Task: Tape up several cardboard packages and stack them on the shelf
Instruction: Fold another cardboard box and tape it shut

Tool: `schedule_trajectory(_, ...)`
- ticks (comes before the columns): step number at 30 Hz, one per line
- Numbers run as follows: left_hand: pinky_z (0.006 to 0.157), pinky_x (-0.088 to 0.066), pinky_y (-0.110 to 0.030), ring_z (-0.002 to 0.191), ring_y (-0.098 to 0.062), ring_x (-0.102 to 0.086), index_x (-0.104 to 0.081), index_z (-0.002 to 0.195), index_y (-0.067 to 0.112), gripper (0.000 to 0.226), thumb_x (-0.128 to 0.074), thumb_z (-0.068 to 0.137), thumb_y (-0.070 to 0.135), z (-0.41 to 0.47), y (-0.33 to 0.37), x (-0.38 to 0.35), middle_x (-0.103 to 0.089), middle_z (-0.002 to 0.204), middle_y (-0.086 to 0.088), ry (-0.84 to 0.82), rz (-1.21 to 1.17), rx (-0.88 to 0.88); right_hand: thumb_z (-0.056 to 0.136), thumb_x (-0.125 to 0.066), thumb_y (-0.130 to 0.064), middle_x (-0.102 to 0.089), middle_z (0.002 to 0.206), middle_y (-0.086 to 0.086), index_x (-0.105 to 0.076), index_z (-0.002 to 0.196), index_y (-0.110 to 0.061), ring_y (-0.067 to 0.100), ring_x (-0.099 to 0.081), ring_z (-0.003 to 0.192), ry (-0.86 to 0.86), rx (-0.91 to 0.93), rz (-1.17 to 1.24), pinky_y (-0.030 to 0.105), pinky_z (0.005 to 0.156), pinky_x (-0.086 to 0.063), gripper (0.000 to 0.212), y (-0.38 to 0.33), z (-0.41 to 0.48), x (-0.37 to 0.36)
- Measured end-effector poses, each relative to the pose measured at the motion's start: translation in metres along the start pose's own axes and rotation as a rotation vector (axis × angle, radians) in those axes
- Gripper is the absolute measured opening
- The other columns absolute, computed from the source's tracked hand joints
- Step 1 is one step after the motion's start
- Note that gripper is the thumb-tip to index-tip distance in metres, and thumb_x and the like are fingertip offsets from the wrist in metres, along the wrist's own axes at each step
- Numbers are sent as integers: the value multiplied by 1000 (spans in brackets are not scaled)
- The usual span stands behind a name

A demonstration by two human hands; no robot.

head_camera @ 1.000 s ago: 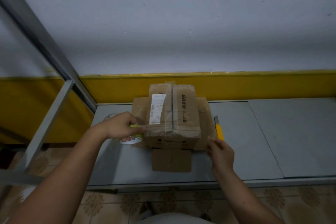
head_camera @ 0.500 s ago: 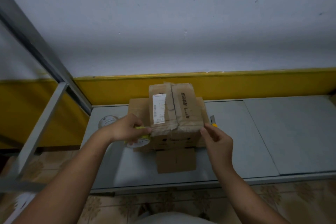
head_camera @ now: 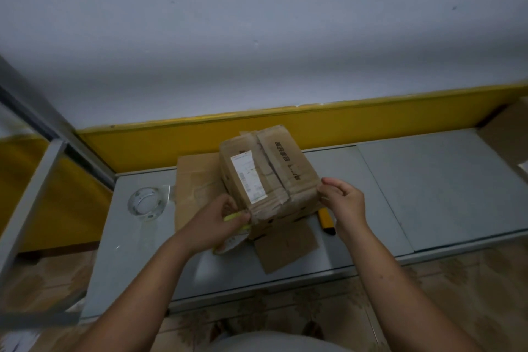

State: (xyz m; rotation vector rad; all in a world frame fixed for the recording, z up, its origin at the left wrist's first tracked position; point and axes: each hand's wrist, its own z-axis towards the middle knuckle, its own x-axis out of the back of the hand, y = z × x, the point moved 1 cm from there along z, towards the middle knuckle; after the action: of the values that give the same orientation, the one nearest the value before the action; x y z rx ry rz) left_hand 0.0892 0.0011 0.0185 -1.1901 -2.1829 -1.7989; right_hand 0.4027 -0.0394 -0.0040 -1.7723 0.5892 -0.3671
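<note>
Box's swung round since half a second ago. Its right side has turned toward me and the right grip has slid to the near right corner. The cardboard box (head_camera: 268, 177) now sits mid-frame, skewed to the tabletop (head_camera: 428, 194) edge, with the white label (head_camera: 248, 177) on its top left half and printed characters down the right half.

Left grip (head_camera: 217, 223) is curled round a yellow-green tape dispenser (head_camera: 234, 217), pressed against the box's near left corner, with the roll poking out below the hand. Right grip (head_camera: 343, 200) has its fingers bent, index above and thumb below, pinching the box's near right corner.

Under the box lies a flattened cardboard sheet (head_camera: 197, 180), one flap sticking out toward me at lower centre. A yellow utility knife (head_camera: 327, 221) lies on the tabletop just beside the right wrist, its far end hidden by the box. A clear tape roll (head_camera: 147, 203) lies flat at left of frame, just beside the sheet's edge. Another cardboard piece (head_camera: 505, 134) shows at the far right edge. A grey metal frame (head_camera: 37, 180) crosses the left side.
</note>
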Motion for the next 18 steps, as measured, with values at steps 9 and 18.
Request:
schedule_trajectory(9, 95, -53, -31, 108, 0, -65, -72, 99, 29, 11, -76, 95, 39, 3, 6, 1, -72, 115, 12, -23, 8, -32, 101, -63, -25, -78, 103, 8, -75, 97, -14, 24, -74, 93, 178, -116, -177, 30, 73, -54, 17, 29, 23, 23)
schedule_trajectory(18, 72, -43, -4, 98, 12, -64, -75, 90, 26, 8, -81, 92, 32, 12, 3, -1, -70, 101, 33, -3, 20, -49, 90, -77, -25, -63, 121, 21, -60, 123, 1, 36, -63, 111, -82, -142, -1025, 39, 87, -54, 46, 62, 30, 30)
